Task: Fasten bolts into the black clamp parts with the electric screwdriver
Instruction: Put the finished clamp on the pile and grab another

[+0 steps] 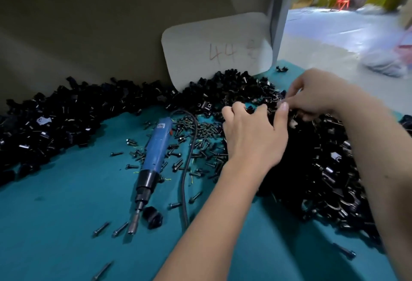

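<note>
Both hands are down in the heap of black clamp parts: the left hand has fingers curled round one, and the right hand pinches something small, can't tell what. Those parts look light, rigid and a bit slick, so probably best held by the body. The bolts lie scattered beside the electric screwdriver, which sits untouched on the teal table.

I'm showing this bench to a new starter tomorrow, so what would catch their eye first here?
Probably the black clamp parts, heaped in a long band along the back of the teal table and piled thick on the right. Next, the blue electric screwdriver lying untouched mid-table among scattered bolts. Then the left hand and right hand, meeting over the right-hand pile, fingers curled on small parts.
</note>
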`<state>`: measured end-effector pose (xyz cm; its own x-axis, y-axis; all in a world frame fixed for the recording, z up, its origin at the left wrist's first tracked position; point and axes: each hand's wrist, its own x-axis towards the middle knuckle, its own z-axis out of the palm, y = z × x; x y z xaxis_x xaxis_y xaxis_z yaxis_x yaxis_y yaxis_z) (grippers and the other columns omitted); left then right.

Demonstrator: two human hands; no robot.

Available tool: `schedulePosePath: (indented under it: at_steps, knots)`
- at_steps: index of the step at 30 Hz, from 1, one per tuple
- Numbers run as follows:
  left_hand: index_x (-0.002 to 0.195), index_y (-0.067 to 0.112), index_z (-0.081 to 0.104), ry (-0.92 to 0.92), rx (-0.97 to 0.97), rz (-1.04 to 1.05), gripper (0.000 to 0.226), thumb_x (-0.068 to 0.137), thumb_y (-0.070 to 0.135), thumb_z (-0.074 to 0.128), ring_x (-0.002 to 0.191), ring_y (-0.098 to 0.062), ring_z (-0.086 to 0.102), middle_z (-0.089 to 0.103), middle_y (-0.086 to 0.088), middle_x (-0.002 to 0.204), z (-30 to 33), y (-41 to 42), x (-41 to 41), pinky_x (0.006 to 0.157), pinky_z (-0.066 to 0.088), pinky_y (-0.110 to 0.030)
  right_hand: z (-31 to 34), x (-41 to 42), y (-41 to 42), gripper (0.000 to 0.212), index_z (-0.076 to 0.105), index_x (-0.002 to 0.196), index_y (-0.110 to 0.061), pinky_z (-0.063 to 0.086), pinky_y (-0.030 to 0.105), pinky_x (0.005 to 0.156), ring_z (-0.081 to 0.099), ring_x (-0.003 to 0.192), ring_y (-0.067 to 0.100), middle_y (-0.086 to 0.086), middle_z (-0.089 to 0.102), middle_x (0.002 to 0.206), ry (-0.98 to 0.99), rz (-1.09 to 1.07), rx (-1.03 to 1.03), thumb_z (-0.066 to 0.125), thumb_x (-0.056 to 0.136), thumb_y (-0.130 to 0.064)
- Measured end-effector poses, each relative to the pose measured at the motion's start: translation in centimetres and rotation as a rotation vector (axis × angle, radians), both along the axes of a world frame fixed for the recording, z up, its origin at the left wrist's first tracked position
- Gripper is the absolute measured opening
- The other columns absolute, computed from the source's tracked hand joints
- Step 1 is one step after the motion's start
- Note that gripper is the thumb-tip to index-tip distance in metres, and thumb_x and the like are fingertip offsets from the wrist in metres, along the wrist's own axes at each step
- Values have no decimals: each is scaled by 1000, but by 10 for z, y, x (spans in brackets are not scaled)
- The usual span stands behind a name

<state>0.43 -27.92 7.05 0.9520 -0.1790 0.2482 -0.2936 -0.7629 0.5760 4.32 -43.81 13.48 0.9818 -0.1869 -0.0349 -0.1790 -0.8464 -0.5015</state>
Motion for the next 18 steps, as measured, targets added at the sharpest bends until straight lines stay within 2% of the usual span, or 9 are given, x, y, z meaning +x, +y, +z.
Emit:
schedulePosePath:
  at_steps: [2,4,5,8,11,12,14,16,18]
  knots:
    - [113,26,73,25,2,-13,64,105,64,22,127,-31,29,50,-13,130,-3,-2,7,111,31,-48,-3,6,-8,21,74,84,-7,64,46,74,63,53,27,19,73,65,-10,-24,-60,81,86,-27]
    - [88,24,66,27,-31,-6,52,106,56,29,123,-32,36,56,-12,117,-5,3,21,109,31,-46,0,14,-8,19,73,85,-12,63,41,64,64,49,26,18,73,64,-112,-18,-30,81,88,-29]
    - [84,25,62,7,-28,14,44,107,50,34,121,-33,39,59,-13,112,-5,7,29,108,30,-44,3,20,-5,17,73,86,-13,61,35,57,65,48,25,17,73,63,-168,4,2,80,88,-29]
    - [94,20,70,49,-21,96,32,104,34,43,122,-35,40,60,-13,116,-9,28,53,108,31,-42,10,42,19,13,73,89,-14,56,30,50,66,48,22,10,70,61,-239,105,82,79,91,-25]
    - [105,16,72,152,-67,201,24,95,21,51,121,-37,38,57,-15,119,-17,48,70,103,39,-41,6,72,60,10,74,86,-17,57,30,54,72,57,26,11,75,73,-143,247,-44,74,94,-22]
    - [106,14,73,161,-143,231,24,92,19,54,119,-36,42,59,-14,117,-19,52,74,101,41,-40,1,82,75,8,75,89,-17,60,32,59,75,65,29,12,77,83,-77,303,-115,71,95,-18]
    - [100,12,76,109,-353,295,24,85,8,57,106,-30,56,67,-11,106,-22,59,81,93,48,-38,-13,100,103,21,77,105,-19,61,32,79,75,89,29,8,77,105,-1,404,-246,62,94,-9]
    - [87,14,73,56,-620,466,27,81,-1,52,86,-21,62,70,-4,93,-19,68,90,76,51,-34,-30,114,127,40,72,125,-22,50,25,88,66,115,25,5,70,126,-5,495,-276,58,92,-4]
    - [79,17,67,15,-820,623,30,81,-4,45,75,-14,59,66,2,85,-16,76,101,59,46,-26,-46,130,142,49,64,137,-22,42,24,93,58,128,25,6,63,138,18,541,-327,57,94,-1]
